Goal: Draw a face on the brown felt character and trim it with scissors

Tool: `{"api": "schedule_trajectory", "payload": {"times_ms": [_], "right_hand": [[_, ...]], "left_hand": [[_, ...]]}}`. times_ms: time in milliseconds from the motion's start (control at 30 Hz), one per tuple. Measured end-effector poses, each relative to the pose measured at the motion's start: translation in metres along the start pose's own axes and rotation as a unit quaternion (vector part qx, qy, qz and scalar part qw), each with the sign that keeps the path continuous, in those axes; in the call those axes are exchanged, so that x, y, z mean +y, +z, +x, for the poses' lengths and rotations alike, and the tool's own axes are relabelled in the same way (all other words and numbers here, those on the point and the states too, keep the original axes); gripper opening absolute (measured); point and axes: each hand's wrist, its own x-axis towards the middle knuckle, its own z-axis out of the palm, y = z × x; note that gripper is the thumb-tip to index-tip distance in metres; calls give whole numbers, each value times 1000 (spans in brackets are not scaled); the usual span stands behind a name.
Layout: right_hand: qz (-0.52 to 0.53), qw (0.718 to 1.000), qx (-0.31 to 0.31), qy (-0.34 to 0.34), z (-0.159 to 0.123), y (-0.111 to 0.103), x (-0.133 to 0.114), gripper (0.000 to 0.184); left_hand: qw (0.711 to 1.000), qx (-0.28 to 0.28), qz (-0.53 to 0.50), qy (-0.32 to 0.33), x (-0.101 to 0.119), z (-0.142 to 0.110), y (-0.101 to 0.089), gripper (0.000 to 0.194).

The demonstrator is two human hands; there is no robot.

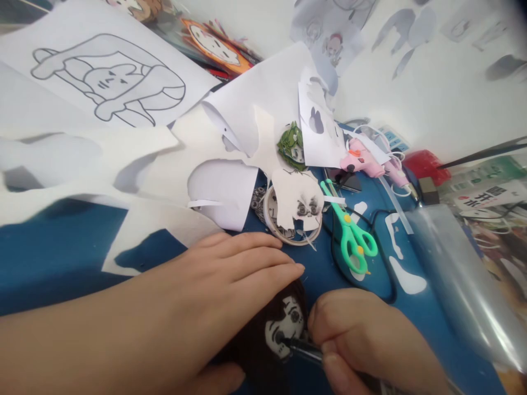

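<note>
The dark-haired face piece (285, 330) lies beneath the edge of the left hand (234, 285) and beside the right hand (364, 332). The left hand rests flat, fingers extended close together. The right pinches a black pen (308, 351), its tip at one drawn eye. Green scissors (348, 233) lie beyond the right hand, a round roll (269, 220) beyond the left.

There is 1 pen (305, 350) and 1 pair of scissors (348, 220).
</note>
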Motion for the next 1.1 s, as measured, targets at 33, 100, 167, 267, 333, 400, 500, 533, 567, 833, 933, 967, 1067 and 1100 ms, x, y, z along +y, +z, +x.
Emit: {"api": "schedule_trajectory", "payload": {"times_ms": [33,100,167,267,333,400,500,533,567,833,933,967,1067,1100], "right_hand": [[4,1000,4,-12,0,0,1,39],[8,999,12,-33,0,0,2,38],[7,999,20,-49,0,1,3,37],[8,994,56,-89,3,2,3,38],[11,990,82,-111,6,1,2,38],[15,988,99,-116,8,0,1,34],[28,985,129,-112,9,0,-1,27],[34,985,131,-110,8,0,-2,27],[40,985,128,-105,8,0,-2,27],[60,991,77,-86,3,4,4,32],[53,993,72,-81,3,3,3,34],[50,993,72,-78,2,3,2,35],[40,995,66,-69,1,2,1,37],[35,995,62,-64,1,1,1,38]], "left_hand": [[1000,-1,0,-2,0,0,0,68],[1000,-2,-5,-6,-1,0,1,67],[1000,-7,-16,-12,-1,1,2,68],[998,-39,-49,-15,-2,2,2,79],[996,-61,-69,-16,-2,2,1,87],[994,-69,-79,-20,-2,2,0,92],[994,-75,-74,-23,-2,2,-1,95],[994,-77,-71,-24,-2,2,-1,96],[994,-79,-68,-23,-2,2,-1,96],[995,-82,-56,-21,-1,4,0,97],[995,-80,-53,-18,0,4,1,95],[995,-79,-52,-17,0,4,1,95],[995,-81,-49,-14,0,3,2,94],[995,-82,-48,-13,0,2,3,94]]}}
